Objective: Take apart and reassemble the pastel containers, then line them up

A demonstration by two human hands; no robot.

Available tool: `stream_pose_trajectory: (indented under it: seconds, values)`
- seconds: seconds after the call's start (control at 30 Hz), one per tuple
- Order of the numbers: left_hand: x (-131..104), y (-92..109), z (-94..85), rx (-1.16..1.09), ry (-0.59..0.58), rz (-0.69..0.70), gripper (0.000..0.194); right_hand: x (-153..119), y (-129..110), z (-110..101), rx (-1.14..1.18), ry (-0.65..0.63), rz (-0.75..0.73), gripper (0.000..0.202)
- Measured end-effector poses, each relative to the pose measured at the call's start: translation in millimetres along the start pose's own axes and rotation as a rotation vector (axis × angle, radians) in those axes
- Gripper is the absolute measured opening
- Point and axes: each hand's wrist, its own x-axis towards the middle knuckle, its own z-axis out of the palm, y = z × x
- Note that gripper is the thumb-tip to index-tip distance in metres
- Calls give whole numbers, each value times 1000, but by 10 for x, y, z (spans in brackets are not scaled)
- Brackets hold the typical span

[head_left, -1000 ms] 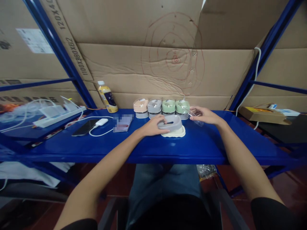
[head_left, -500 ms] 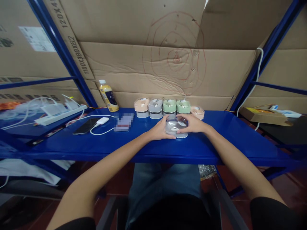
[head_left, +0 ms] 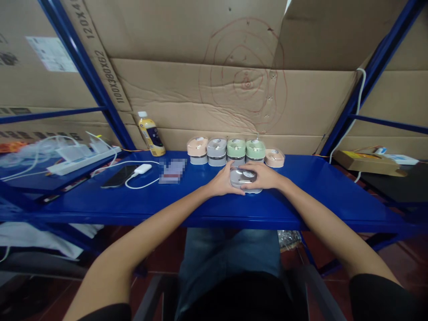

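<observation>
A small grey box with a clear, shiny lid [head_left: 243,175] is between my two hands near the middle of the blue table. My left hand [head_left: 221,182] wraps its left side, with the thumb low at the front. From the right, my right hand [head_left: 265,176] curls round the box, fingers over the far side. Below it, partly covered, shows the pale edge of a lower piece [head_left: 254,191]; I cannot tell whether the two touch. Just behind my hands stand stacked boxes: peach [head_left: 197,150], grey [head_left: 217,151] and two green [head_left: 236,149].
A single low peach box [head_left: 274,158] ends the row on the right. To the left are a yellow drink bottle [head_left: 151,134], a phone [head_left: 119,176] and a white charger with its cable [head_left: 143,169]. Cardboard [head_left: 167,93] walls the back; blue posts [head_left: 377,67] frame the table.
My right hand has shifted a little left and closed further round the box. The box's lid looks turned or tilted, with its round label and handle now showing differently. My left hand has hardly moved.
</observation>
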Motion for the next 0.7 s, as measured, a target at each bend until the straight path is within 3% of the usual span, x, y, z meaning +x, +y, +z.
stream_pose_trajectory:
  seconds: [0.23, 0.37, 0.57, 0.7]
  values:
    - [-10, 25, -35, 26, -35, 14, 146, -8, 18, 72, 46, -20, 41, 86]
    - [-31, 14, -85, 35, -94, 71, 130, -134, 15, 46, 34, -35, 93, 86]
    - [-27, 7, -129, 53, -125, 101, 86, -803, 24, -300, -70, -57, 244, 93]
    - [-14, 21, -121, 114, -118, 91, 68, -1352, 356, -602, -190, -49, 459, 92]
